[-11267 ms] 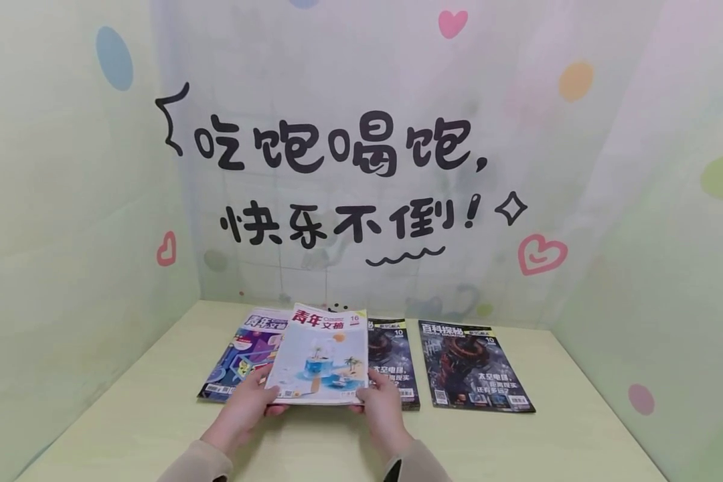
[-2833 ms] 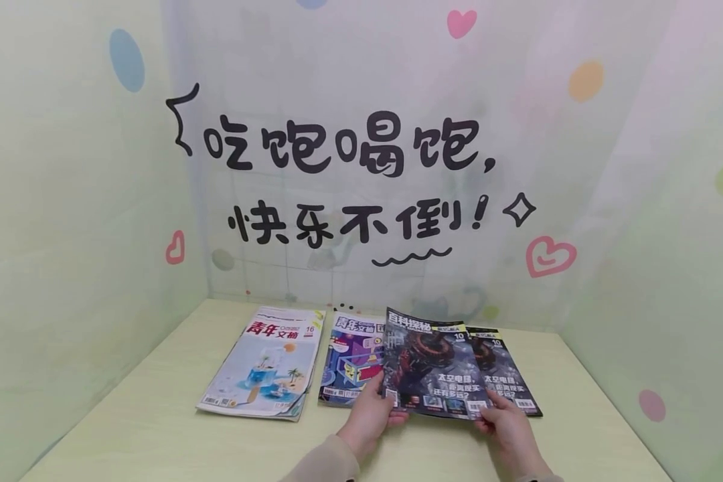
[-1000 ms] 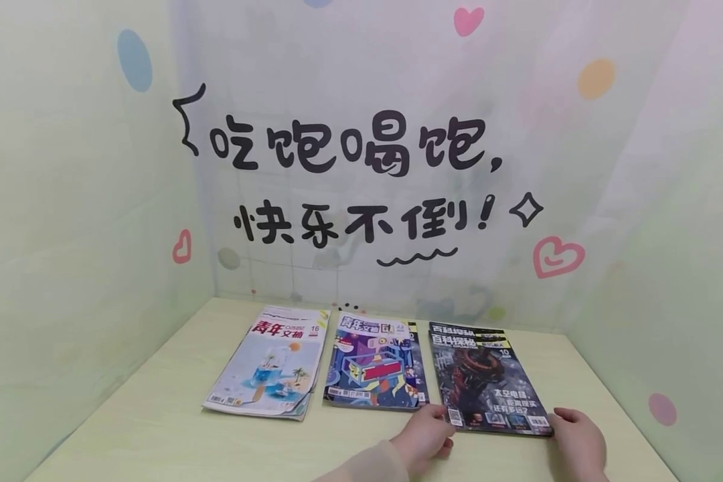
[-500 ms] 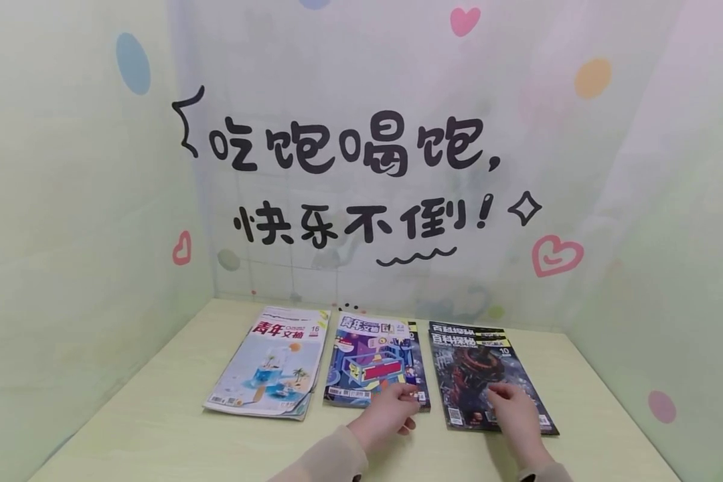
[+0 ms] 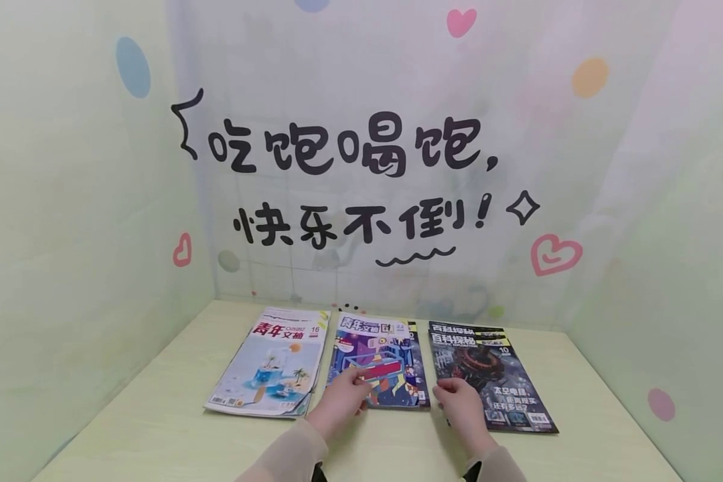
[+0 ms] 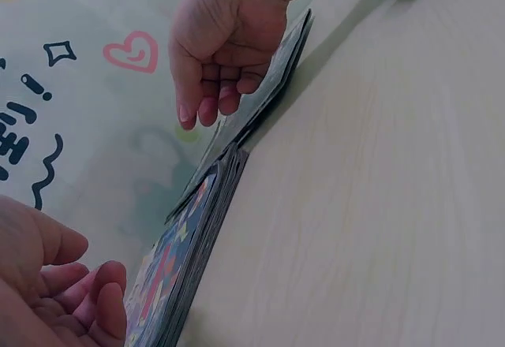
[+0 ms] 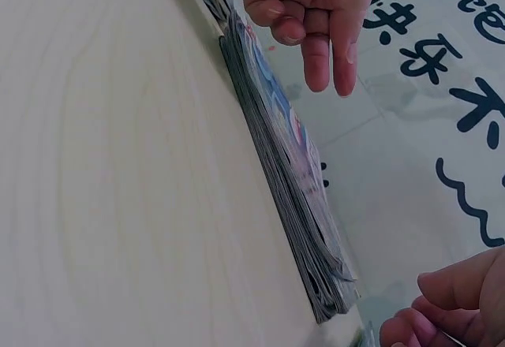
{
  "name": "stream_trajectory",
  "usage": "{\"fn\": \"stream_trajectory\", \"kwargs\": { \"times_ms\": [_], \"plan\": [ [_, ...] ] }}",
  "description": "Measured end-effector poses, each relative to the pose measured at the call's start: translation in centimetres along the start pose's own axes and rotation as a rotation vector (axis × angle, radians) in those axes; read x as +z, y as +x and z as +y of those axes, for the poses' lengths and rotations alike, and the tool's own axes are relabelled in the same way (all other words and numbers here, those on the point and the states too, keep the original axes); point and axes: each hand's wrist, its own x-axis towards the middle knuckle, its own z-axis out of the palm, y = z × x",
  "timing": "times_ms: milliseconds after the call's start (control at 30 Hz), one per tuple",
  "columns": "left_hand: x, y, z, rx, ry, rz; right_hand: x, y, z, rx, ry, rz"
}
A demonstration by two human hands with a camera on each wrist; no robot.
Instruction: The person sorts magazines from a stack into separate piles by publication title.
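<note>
Three magazine stacks lie on the table. My left hand [image 5: 340, 402], fingers loosely curled, hovers over the lower left part of the middle stack, whose top is a purple magazine [image 5: 391, 381]. By the lower left corner of the dark right-hand magazine [image 5: 506, 381], my right hand [image 5: 462, 410] hangs with nothing in it. The left stack has a white magazine [image 5: 265, 368] with a blue beach picture on top. In the left wrist view, the middle stack [image 6: 211, 229] stands thick beside my left hand [image 6: 63, 292]. The right wrist view shows the stack's page edges [image 7: 276, 173] and my right hand [image 7: 465, 307].
The pale wooden table [image 5: 187, 442] runs under everything. A printed backdrop [image 5: 337, 281] with black lettering stands behind, and side panels [image 5: 687, 281] close off left and right. Another dark magazine's edge [image 5: 423, 375] shows under the purple one.
The white magazine held earlier now tops the left stack. A dark magazine was carried right and set on another like it. Both hands then let go and moved left.
</note>
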Motion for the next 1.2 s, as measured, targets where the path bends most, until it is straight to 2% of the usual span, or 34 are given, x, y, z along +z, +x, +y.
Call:
{"fn": "stream_trajectory", "kwargs": {
  "times_ms": [167,367,467,633,733,967,1200],
  "plan": [
    [-1.7,0.2,-0.7,-0.013,0.163,0.149,1.4,0.0,-0.2,-0.051,-0.004,0.004],
    [-2.2,0.0,-1.6,-0.014,0.233,0.269,3.1,-0.1,-0.2,-0.027,0.003,0.003],
    [-2.2,-0.2,-2.2,-0.026,0.244,0.309,3.6,-0.2,-0.3,-0.004,-0.008,0.007],
    [-2.3,-0.5,-3.0,-0.061,0.219,0.320,4.3,-0.5,-0.4,0.054,0.035,0.017],
    [-2.3,-0.5,-3.3,-0.064,0.235,0.316,4.6,-0.8,-0.4,0.076,0.066,0.030],
    [-2.2,-0.6,-3.9,-0.034,0.313,0.342,5.2,-1.7,-0.2,0.046,0.171,0.060],
    [-2.0,-0.6,-3.7,-0.024,0.309,0.349,5.2,-1.8,-0.1,0.055,0.216,0.077]
  ]
}}
